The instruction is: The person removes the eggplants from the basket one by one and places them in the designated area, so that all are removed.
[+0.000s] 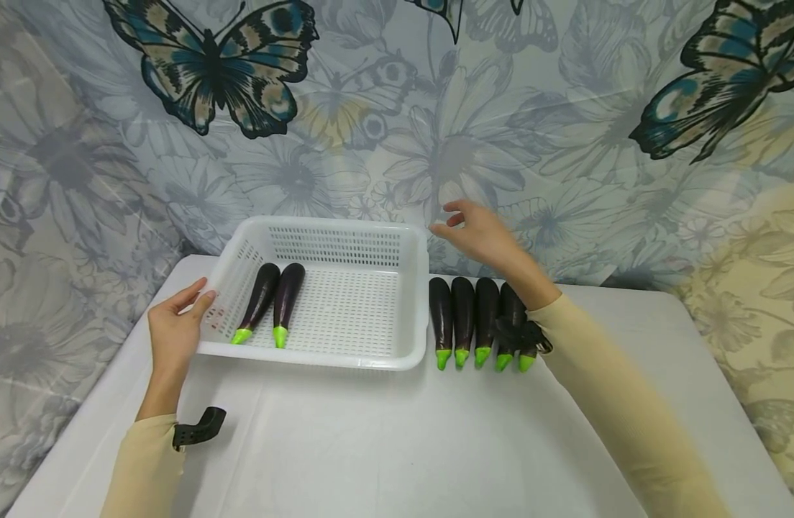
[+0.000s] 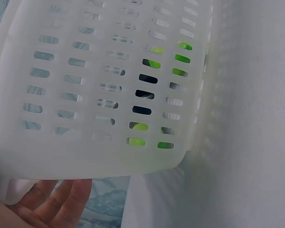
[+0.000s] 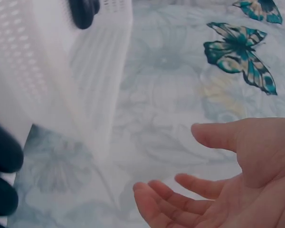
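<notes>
A white plastic basket [image 1: 345,360] with slotted walls stands on the table. Two dark purple eggplants with bright green stem ends lie in its left part, one eggplant [image 1: 287,296] beside the other. My left hand [image 1: 177,324] holds the basket's left rim; the left wrist view shows its fingers [image 2: 61,202] at the basket's end, the thumb hidden there. Above the basket's far right corner, my right hand [image 1: 477,230] hovers with nothing in it, its fingers loosely bent and apart. Several more eggplants [image 1: 463,313] lie in a row right of the basket, partly hidden by the right forearm.
A white cloth covers the table [image 1: 345,446]. Behind it hangs a grey floral backdrop [image 1: 462,158] with large butterflies, close to the basket's far side. Black wrist straps [image 1: 199,426] sit over the beige sleeves.
</notes>
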Tool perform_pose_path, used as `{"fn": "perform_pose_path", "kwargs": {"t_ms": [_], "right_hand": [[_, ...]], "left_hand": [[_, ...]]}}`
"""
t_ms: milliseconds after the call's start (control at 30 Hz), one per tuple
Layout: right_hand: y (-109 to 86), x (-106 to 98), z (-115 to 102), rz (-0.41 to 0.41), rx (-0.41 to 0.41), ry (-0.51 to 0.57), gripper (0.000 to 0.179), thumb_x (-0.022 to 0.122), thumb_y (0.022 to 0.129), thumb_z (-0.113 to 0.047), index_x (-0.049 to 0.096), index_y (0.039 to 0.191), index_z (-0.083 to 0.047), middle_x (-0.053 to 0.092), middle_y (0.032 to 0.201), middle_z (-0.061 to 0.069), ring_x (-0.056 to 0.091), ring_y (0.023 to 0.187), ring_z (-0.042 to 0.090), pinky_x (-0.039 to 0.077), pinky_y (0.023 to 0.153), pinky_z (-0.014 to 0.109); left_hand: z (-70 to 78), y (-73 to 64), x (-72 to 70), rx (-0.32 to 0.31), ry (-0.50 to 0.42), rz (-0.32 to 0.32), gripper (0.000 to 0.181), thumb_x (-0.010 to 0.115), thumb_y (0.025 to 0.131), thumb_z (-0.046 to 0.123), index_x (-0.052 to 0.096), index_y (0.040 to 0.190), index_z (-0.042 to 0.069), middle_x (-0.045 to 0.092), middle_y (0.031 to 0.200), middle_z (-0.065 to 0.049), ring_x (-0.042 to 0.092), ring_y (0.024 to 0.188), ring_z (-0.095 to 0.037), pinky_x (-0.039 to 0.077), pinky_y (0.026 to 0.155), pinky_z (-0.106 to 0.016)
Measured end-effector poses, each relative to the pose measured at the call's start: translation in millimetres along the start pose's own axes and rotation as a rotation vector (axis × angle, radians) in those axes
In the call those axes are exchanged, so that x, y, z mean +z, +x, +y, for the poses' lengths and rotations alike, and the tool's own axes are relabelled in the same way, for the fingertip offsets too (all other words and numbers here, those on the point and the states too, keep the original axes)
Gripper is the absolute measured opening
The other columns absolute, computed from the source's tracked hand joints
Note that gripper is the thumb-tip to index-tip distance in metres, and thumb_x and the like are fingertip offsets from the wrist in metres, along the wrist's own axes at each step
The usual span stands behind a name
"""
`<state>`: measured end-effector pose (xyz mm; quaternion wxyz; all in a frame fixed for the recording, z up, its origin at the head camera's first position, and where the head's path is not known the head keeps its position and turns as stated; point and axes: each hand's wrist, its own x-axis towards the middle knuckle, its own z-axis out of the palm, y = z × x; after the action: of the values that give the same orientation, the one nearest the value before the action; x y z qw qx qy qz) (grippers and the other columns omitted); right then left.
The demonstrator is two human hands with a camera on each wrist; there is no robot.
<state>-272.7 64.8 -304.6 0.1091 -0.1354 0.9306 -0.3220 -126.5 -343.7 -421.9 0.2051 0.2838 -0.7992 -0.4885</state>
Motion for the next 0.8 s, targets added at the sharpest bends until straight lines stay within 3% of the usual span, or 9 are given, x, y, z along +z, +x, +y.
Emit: {"fn": "perform_pose_path", "kwargs": {"t_ms": [333,800], "right_hand": [[19.6,20.6,-7.8,-0.039,0.005,0.053,0.059,0.055,0.099,-0.039,0.042,0.146,-0.005,0.052,0.137,0.020,0.052,0.121,0.036,0.043,0.098,0.050],[32.6,74.7,-47.5,-0.148,-0.215,0.012,0.053,0.057,0.100,-0.035,0.047,0.144,-0.008,0.057,0.134,0.013,0.055,0.120,0.029,0.046,0.096,0.042]], "left_hand": [[1.8,2.0,2.0,0.005,-0.008,-0.014,0.042,0.066,0.095,0.031,0.061,0.134,0.017,0.058,0.134,-0.015,0.057,0.081,0.005,0.047,0.063,-0.010],[0.9,-0.2,1.0,-0.009,-0.016,0.006,0.040,0.066,0.095,0.031,0.062,0.133,0.019,0.059,0.133,-0.013,0.058,0.082,0.005,0.047,0.064,-0.009]]}}
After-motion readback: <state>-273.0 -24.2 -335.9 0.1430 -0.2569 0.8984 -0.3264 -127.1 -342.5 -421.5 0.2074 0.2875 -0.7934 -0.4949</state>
